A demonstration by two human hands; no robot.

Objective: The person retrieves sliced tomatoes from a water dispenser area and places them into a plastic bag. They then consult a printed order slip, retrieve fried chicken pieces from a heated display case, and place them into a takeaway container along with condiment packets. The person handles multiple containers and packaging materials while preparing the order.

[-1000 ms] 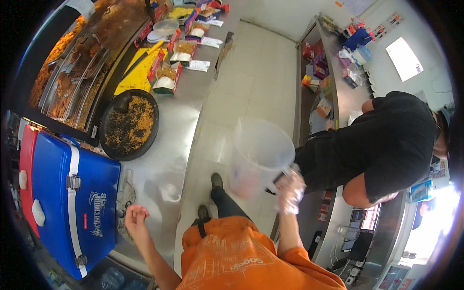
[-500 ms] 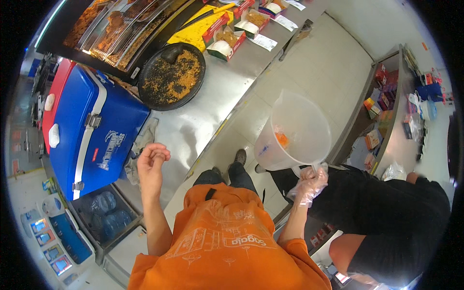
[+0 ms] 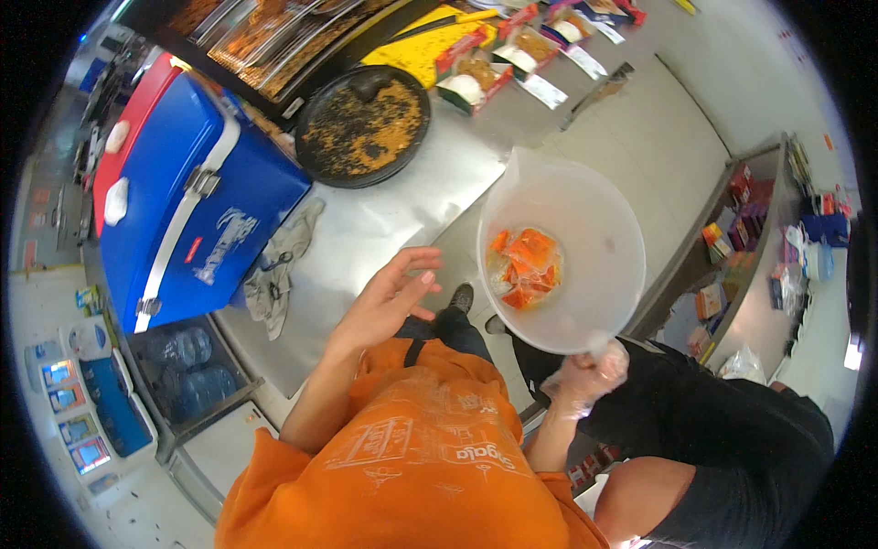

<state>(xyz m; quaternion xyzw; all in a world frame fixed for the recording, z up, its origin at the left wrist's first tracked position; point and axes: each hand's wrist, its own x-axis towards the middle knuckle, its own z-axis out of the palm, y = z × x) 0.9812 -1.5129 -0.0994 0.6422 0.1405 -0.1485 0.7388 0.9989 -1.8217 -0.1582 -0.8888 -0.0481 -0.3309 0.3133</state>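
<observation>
The counter (image 3: pixel 384 220) is carrying a blue cooler (image 3: pixel 192 192) and dark pan (image 3: pixel 364 125). Right of the pan, the gloved right hand (image 3: pixel 585 377) is pinching a jug (image 3: pixel 561 256) holding orange pieces (image 3: pixel 523 267), barely filled. Left hand (image 3: pixel 389 297) is hovering, fingers spread.

We take this for a food stall or small takeaway shop. A stainless steel counter (image 3: pixel 384 229) runs through the middle. At its far end a heated display case (image 3: pixel 265 46) holds trays of fried food. Beside it sit a round black pan (image 3: pixel 364 126) of browned crumbs and a row of small packaged portions (image 3: pixel 494 64) with paper labels. A blue and red cooler box (image 3: pixel 183 192) stands on the counter, bottled water (image 3: pixel 183 375) stored beneath. To the right, a shelf (image 3: pixel 750 238) carries stacked retail packets. A second person in black (image 3: pixel 732 457) works close by.
</observation>
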